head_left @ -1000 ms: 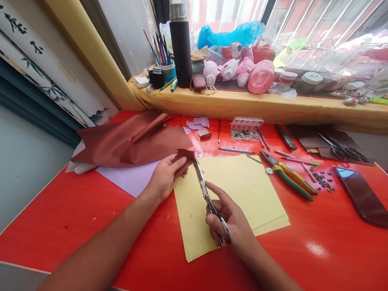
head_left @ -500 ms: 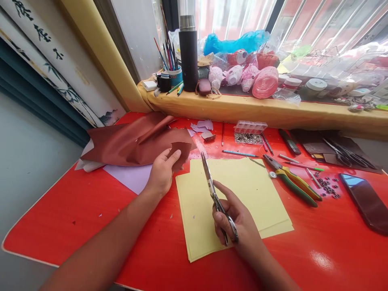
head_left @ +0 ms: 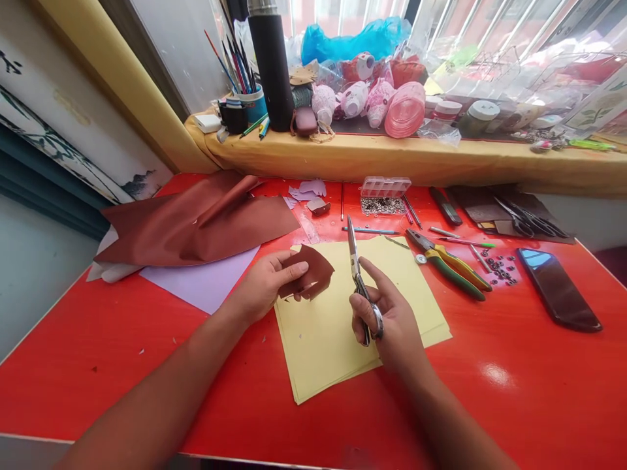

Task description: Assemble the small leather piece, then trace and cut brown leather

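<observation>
My left hand (head_left: 267,284) pinches a small cut piece of brown leather (head_left: 313,274) just above the yellow paper sheets (head_left: 343,320). My right hand (head_left: 386,316) grips the handles of steel scissors (head_left: 357,274), blades closed and pointing away from me, a little to the right of the piece. The large brown leather sheet (head_left: 196,225) lies at the back left, apart from the cut piece, over a lilac sheet (head_left: 206,284).
On the red table (head_left: 122,346) lie green-yellow pliers (head_left: 450,264), a clear box of rivets (head_left: 385,189), pens, loose snaps (head_left: 499,269) and a dark phone (head_left: 556,287). A yellow sill (head_left: 392,160) carries a black flask (head_left: 269,65), a brush cup and pink jars.
My left hand has drawn the small brown piece away from the large sheet toward me, over the yellow paper. The scissors have moved right and stand more upright. The camera shifted.
</observation>
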